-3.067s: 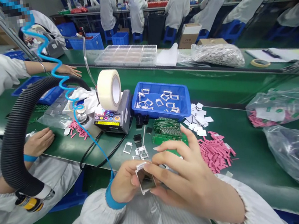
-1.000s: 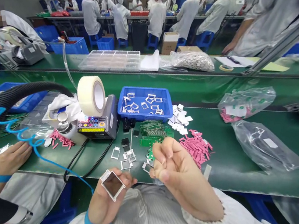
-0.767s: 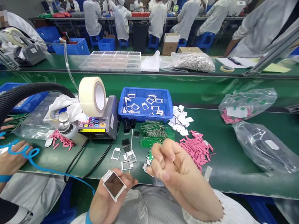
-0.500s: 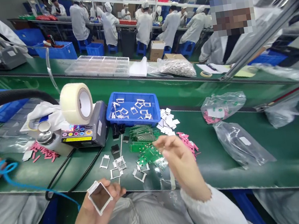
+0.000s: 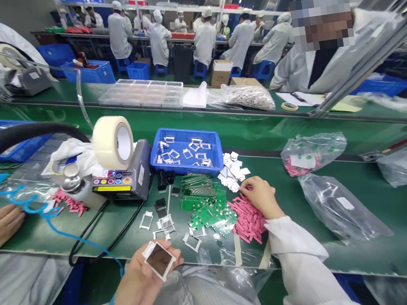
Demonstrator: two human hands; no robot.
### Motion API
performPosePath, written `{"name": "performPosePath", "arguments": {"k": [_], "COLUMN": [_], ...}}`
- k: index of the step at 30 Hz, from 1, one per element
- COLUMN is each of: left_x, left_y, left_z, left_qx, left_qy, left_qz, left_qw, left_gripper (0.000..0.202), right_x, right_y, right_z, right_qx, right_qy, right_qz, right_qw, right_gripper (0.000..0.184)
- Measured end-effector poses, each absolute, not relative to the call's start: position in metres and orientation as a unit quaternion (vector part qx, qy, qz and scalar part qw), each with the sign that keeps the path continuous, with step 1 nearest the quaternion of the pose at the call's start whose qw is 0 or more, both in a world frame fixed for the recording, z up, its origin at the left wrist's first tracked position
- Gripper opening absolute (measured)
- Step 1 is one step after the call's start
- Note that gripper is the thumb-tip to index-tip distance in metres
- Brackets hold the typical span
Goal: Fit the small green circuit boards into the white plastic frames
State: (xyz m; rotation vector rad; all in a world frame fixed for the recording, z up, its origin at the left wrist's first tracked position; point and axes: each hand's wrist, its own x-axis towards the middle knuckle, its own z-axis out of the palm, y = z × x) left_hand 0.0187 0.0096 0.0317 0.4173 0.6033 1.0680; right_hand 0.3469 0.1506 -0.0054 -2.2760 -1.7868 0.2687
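My left hand (image 5: 145,277) is raised at the table's front edge, its fingers closed under a small white plastic frame (image 5: 151,247) with a dark square screen (image 5: 161,261) in it. My right hand (image 5: 259,196) reaches over to the white square pads (image 5: 231,169), fingertips pinched together at their near edge. Whether a pad is between those fingertips is too small to tell. Pink strips (image 5: 248,218) lie heaped beneath and beside that hand. Left of them are green circuit boards (image 5: 205,207), partly stacked. Several loose white frames (image 5: 166,223) lie between the boards and my left hand.
A blue tray (image 5: 189,167) of white frames stands behind the boards. Left of it, a tape roll (image 5: 113,142) rests on a grey device (image 5: 126,183) with black cables. Plastic bags (image 5: 342,206) lie at right. A co-worker's hand (image 5: 0,229) is at far left, near a coiled blue cord (image 5: 24,195).
My right hand has moved right and away from me, from over the circuit boards to the white pads, uncovering the pink strips. My left hand still holds the framed screen, slightly farther right.
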Motion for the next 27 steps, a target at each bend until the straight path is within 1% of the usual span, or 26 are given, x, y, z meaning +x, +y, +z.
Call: {"name": "performPosePath", "arguments": {"k": [5,9,11,13,15,16,17,18,20,21,24,27], "left_x": [0.024,0.024,0.023,0.023,0.026,0.028,0.03,0.032,0.036,0.037,0.038,0.035], "left_y": [0.013,0.013,0.013,0.013,0.014,0.015,0.016,0.016,0.017,0.017,0.015,0.014], "left_z": [0.034,0.039,0.041,0.042,0.044,0.045,0.046,0.048,0.051,0.053,0.056,0.06], "left_qx": [0.206,0.213,0.216,0.218,0.221,0.223,0.227,0.23,0.234,0.235,0.239,0.247], "left_qy": [0.263,0.258,0.254,0.246,0.233,0.225,0.216,0.207,0.188,0.18,0.171,0.185], "left_qz": [0.517,0.53,0.537,0.541,0.537,0.531,0.524,0.519,0.52,0.527,0.549,0.569], "left_qw": [0.788,0.779,0.775,0.774,0.78,0.786,0.792,0.797,0.799,0.797,0.782,0.762], "left_gripper": [0.044,0.041,0.041,0.04,0.04,0.041,0.042,0.042,0.04,0.038,0.036,0.036], "right_x": [0.344,0.34,0.335,0.322,0.297,0.281,0.264,0.247,0.216,0.204,0.182,0.177], "right_y": [0.157,0.162,0.157,0.142,0.118,0.103,0.089,0.077,0.057,0.051,0.045,0.046], "right_z": [-0.008,-0.001,0.012,0.03,0.052,0.063,0.073,0.081,0.093,0.095,0.095,0.089], "right_qx": [-0.771,-0.757,-0.738,-0.707,-0.652,-0.617,-0.536,-0.463,-0.374,-0.354,-0.365,-0.397], "right_qy": [-0.624,-0.634,-0.647,-0.667,-0.7,-0.721,-0.758,-0.789,-0.821,-0.828,-0.828,-0.821], "right_qz": [0.082,0.081,0.087,0.097,0.115,0.126,0.141,0.139,0.078,0.043,-0.032,-0.053], "right_qw": [0.099,0.132,0.171,0.216,0.267,0.29,0.344,0.379,0.424,0.433,0.425,0.407], "right_gripper": [0.029,0.02,0.02,0.023,0.023,0.021,0.018,0.019,0.028,0.03,0.03,0.031]}}
